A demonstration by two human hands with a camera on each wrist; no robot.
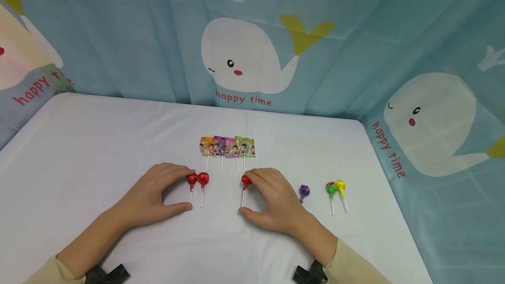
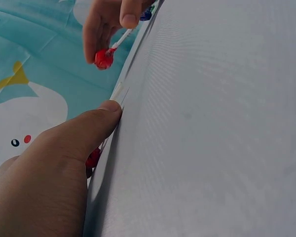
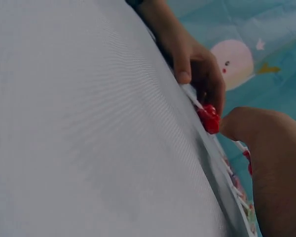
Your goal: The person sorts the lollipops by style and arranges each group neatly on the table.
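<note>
My left hand [image 1: 155, 194] holds a red lollipop [image 1: 191, 179] lengthwise, fingertips at the candy and thumb near the stick's lower end. Close beside that one, a second red lollipop [image 1: 203, 178] lies with its stick toward me. Across a gap, my right hand [image 1: 278, 203] pinches another red lollipop [image 1: 245, 182] in the same way, thumb at the stick's end. The left wrist view shows this red candy [image 2: 104, 59] under the right fingertips. Beyond the hands lie several flat-wrapped lollipops [image 1: 226, 147] in an overlapping row, sticks toward me.
On the right of the white table [image 1: 118, 135] lie a purple lollipop [image 1: 304, 190], a green one [image 1: 331, 188] and a yellow one [image 1: 340, 185]. The green and yellow heads touch. A blue whale-print curtain [image 1: 158, 34] hangs behind and along the sides.
</note>
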